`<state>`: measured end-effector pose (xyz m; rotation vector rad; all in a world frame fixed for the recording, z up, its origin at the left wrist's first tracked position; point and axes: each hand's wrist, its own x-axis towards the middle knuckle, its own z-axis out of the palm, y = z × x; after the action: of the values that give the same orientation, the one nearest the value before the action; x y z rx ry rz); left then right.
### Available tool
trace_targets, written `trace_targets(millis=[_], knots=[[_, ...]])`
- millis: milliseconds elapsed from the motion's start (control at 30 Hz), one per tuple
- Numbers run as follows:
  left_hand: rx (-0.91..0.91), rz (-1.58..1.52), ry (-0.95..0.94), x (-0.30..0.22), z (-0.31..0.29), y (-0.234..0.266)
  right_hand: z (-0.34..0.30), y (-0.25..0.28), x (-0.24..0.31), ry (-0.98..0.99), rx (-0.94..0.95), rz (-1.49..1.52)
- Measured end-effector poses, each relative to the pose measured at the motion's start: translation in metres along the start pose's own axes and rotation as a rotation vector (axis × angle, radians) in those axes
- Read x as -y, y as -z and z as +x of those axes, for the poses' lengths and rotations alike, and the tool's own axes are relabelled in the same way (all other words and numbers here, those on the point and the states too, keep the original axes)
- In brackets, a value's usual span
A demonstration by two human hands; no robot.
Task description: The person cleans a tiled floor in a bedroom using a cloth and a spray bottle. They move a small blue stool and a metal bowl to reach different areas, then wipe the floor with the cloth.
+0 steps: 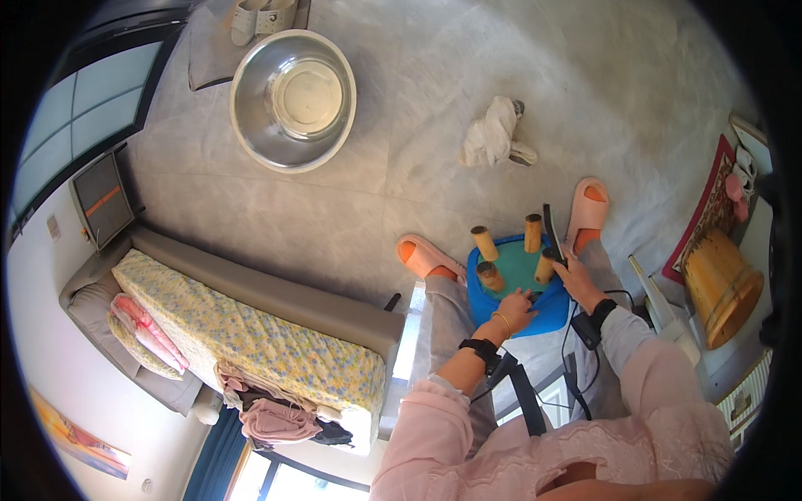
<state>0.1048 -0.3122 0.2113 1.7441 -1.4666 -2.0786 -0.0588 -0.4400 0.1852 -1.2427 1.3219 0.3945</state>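
An upturned small stool [524, 265] with a blue cover and a green underside lies between my knees. Its short round wooden legs point upward. My right hand [578, 280] is at the stool's right side, closed around a long, thin black bar-like tool [551, 227] beside the nearest right leg; its exact kind is unclear. On the near part of the green underside rests my left hand [515, 312], its fingers bent and drawn together by the blue rim. What those fingers pinch, if anything, is too small to make out. Black bands and cables run along both wrists.
A large steel basin [292, 100] stands on the grey floor at far left. A crumpled pale cloth [494, 134] lies ahead of my feet. To the left is a sofa [251, 309] with a floral cover and clothes. A wooden bucket [720, 288] stands at right.
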Motion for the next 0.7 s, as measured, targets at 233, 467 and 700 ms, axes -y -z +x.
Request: trace_targets(millis=[233,467,700], knots=[[-0.066,-0.370,-0.005,0.000,-0.029,-0.042,-0.013,0.006,-0.003,-0.067,0.256,-0.135],[0.330,-0.514,0.228,0.056,-0.009,-0.063,-0.022,-0.025,-0.051,-0.333,0.184,-0.081],[0.178,-0.327,0.216,0.119,0.048,-0.011,0.007,-0.024,-0.040,-0.151,-0.052,0.028]])
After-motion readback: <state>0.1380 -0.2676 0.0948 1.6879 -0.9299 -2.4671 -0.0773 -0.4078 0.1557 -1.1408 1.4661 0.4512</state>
